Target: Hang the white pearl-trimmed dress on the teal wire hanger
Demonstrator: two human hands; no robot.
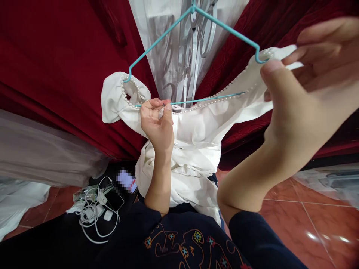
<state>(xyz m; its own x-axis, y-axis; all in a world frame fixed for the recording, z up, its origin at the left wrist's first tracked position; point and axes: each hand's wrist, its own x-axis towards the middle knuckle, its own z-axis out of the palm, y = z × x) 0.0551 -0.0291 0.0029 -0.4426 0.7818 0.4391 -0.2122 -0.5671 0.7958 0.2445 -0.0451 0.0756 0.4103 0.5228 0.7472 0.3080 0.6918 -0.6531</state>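
A white dress (193,129) with a pearl-trimmed neckline hangs partly on a light blue hanger (159,43), its lower part bunched over my lap. My left hand (157,125) is closed in a pinch at the front neckline, beside the hanger's bottom bar. A thin white loop lies by those fingertips. At the shoulder on the right, my right hand (311,74) grips the fabric, its thumb close to the hanger's notched end. Some of its fingers are raised and slightly blurred. The hanger's other notched end sits inside the pearl-edged opening on the left.
Dark red curtains (64,67) hang on both sides, with a white ornate metal frame (193,56) between them. Left of my lap, white cables (89,216), a phone (114,198) and a small white case (108,215) lie on a black surface. The floor has red tiles (331,224).
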